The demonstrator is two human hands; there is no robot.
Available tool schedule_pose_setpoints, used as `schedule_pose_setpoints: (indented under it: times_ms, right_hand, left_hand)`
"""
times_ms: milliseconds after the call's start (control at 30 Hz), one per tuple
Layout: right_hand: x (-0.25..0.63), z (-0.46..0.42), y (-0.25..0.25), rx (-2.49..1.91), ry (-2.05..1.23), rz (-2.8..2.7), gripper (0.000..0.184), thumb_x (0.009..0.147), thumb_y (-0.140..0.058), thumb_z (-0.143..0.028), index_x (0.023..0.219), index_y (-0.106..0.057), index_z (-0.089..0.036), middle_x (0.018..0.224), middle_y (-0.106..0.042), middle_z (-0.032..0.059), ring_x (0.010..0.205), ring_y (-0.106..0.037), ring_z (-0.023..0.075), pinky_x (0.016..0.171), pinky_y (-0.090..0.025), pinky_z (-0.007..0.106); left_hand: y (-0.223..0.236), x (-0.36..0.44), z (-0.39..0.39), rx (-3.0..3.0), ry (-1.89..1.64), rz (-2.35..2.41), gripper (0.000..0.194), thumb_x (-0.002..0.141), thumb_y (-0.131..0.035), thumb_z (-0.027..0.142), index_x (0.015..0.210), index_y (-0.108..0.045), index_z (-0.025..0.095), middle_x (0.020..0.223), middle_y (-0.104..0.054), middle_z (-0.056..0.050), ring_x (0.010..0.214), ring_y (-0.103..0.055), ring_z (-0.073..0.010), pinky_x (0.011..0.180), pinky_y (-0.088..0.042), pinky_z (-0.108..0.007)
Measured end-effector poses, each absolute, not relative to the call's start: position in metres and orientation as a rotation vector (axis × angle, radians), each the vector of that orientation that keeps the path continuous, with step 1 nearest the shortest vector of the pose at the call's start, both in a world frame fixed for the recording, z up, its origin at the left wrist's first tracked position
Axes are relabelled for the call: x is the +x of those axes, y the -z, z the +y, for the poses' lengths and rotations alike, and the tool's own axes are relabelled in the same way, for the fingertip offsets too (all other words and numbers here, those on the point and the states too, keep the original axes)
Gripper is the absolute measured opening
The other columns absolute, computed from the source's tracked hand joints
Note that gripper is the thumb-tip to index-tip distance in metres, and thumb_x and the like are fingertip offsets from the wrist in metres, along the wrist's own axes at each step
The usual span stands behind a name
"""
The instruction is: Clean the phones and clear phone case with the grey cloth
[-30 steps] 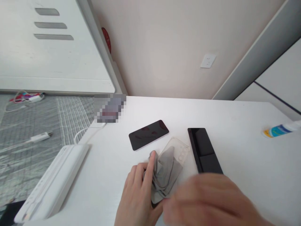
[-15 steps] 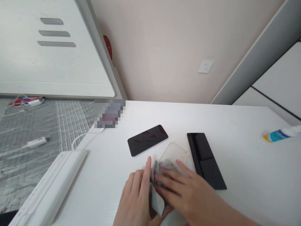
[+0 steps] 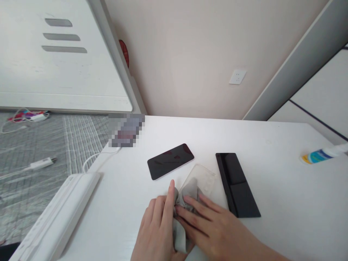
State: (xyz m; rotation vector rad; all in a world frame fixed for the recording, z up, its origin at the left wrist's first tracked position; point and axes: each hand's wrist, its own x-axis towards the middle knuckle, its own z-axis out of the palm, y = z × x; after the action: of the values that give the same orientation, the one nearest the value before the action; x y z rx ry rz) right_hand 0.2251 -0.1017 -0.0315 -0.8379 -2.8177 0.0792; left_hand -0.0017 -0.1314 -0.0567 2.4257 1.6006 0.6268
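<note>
Head view. Compared with one second earlier, the right hand has come down from a blurred pass above the work and now lies on the grey cloth, beside the left hand. The cloth is gathered between the two hands, and its lower end hangs toward the near edge of the counter.

Hand state, left: the fingers are curled narrow around the cloth and the index finger stands upright against it, so this hand holds the cloth. Hand state, right: the fingers are extended and slightly spread, pressing on the cloth. The thumb is hidden, so a firm grip cannot be confirmed.

The clear phone case lies flat near the middle of the counter, toward the near edge. The cloth and the right-hand fingers cover its lower part, and its upper part is exposed.

Adjacent items: a black phone lies screen up just beyond the case, and a black flat panel lies just right of the case, close to the right hand. Neither overlaps the case.

Farther items: a tube with a blue and yellow label sits at the right edge of the counter. A white bar lies along the left edge, and a white cable runs over that edge. A blurred patch hides the far left corner.
</note>
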Motion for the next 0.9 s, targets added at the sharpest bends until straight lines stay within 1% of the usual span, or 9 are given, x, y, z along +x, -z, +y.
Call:
schedule_pose_setpoints:
  times_ms: [33,133,267,400,533,667,767,800,900]
  right_hand:
    - [0.2258,-0.1011,0.0312,-0.897,-0.096,-2.795,0.05,0.104,-0.052,-0.046,0.147,-0.054,-0.021,0.154,-0.054,0.0051,0.14,-0.053,0.0262,0.124,-0.031,0.047]
    - [0.2267,-0.0995,0.0305,-1.141,-0.071,-2.69,0.068,0.099,-0.051,-0.063,0.147,-0.054,-0.015,0.151,-0.055,0.0146,0.141,-0.051,0.0344,0.124,-0.024,0.059]
    - [0.2252,-0.0998,0.0306,-0.821,-0.119,-2.809,0.043,0.105,-0.052,-0.038,0.144,-0.057,-0.021,0.15,-0.058,0.0038,0.139,-0.054,0.0251,0.125,-0.029,0.046]
    - [0.2255,-0.099,0.0306,-1.176,-0.095,-2.685,0.072,0.099,-0.051,-0.064,0.15,-0.05,-0.013,0.153,-0.053,0.0156,0.142,-0.049,0.0354,0.124,-0.025,0.06]
    - [0.2251,-0.1001,0.0311,-0.837,-0.135,-2.825,0.048,0.106,-0.049,-0.04,0.149,-0.052,-0.021,0.152,-0.056,0.004,0.142,-0.05,0.0248,0.124,-0.031,0.045]
    - [0.2253,-0.0994,0.0316,-1.153,-0.076,-2.696,0.07,0.099,-0.052,-0.062,0.151,-0.049,-0.014,0.153,-0.053,0.0143,0.142,-0.049,0.0346,0.125,-0.022,0.06]
    - [0.2236,-0.1007,0.0325,-0.843,-0.078,-2.806,0.045,0.106,-0.049,-0.038,0.147,-0.055,-0.02,0.15,-0.058,0.0045,0.142,-0.05,0.0263,0.126,-0.027,0.047]
    - [0.2234,-0.1009,0.0325,-0.841,-0.105,-2.811,0.043,0.107,-0.048,-0.037,0.147,-0.054,-0.022,0.15,-0.058,0.0029,0.142,-0.05,0.0242,0.126,-0.027,0.047]
    - [0.2233,-0.1013,0.0315,-1.161,-0.077,-2.688,0.065,0.101,-0.052,-0.058,0.15,-0.049,-0.016,0.153,-0.054,0.0128,0.142,-0.05,0.032,0.126,-0.021,0.059]
  left_hand:
    - [0.0565,-0.0019,-0.1313,2.421,-0.629,1.607,0.127,0.073,-0.085,0.04,0.165,0.0,0.018,0.11,-0.062,-0.009,0.095,-0.062,-0.0286,0.084,-0.058,-0.043]
    - [0.0562,-0.0017,-0.1316,2.433,-0.65,1.61,0.126,0.075,-0.084,0.049,0.165,-0.001,0.019,0.111,-0.063,-0.01,0.096,-0.062,-0.029,0.085,-0.058,-0.044]
    - [0.0553,-0.0011,-0.1323,2.466,-0.642,1.593,0.12,0.08,-0.08,0.051,0.165,-0.002,0.018,0.111,-0.064,-0.011,0.096,-0.063,-0.0295,0.085,-0.057,-0.044]
    - [0.0542,-0.0013,-0.1336,2.402,-0.613,1.627,0.124,0.078,-0.082,0.049,0.165,0.001,0.021,0.11,-0.063,-0.009,0.096,-0.062,-0.0289,0.085,-0.057,-0.044]
    - [0.0547,-0.0004,-0.1338,2.394,-0.593,1.605,0.126,0.076,-0.083,0.047,0.165,0.005,0.024,0.11,-0.062,-0.008,0.096,-0.062,-0.0292,0.086,-0.057,-0.046]
    - [0.0554,-0.0002,-0.1328,2.401,-0.603,1.627,0.128,0.075,-0.085,0.047,0.165,0.002,0.021,0.109,-0.062,-0.009,0.096,-0.063,-0.03,0.084,-0.058,-0.047]
    - [0.0553,-0.0014,-0.1327,2.427,-0.608,1.585,0.131,0.073,-0.086,0.045,0.164,0.004,0.02,0.108,-0.062,-0.009,0.094,-0.062,-0.0298,0.083,-0.058,-0.047]
    - [0.0553,-0.0016,-0.1328,2.428,-0.611,1.596,0.13,0.074,-0.085,0.046,0.164,0.003,0.019,0.107,-0.061,-0.009,0.094,-0.062,-0.0297,0.083,-0.058,-0.047]
    - [0.0554,-0.0008,-0.1337,2.408,-0.607,1.65,0.125,0.076,-0.084,0.044,0.165,0.001,0.019,0.106,-0.061,-0.009,0.093,-0.061,-0.0293,0.082,-0.058,-0.046]
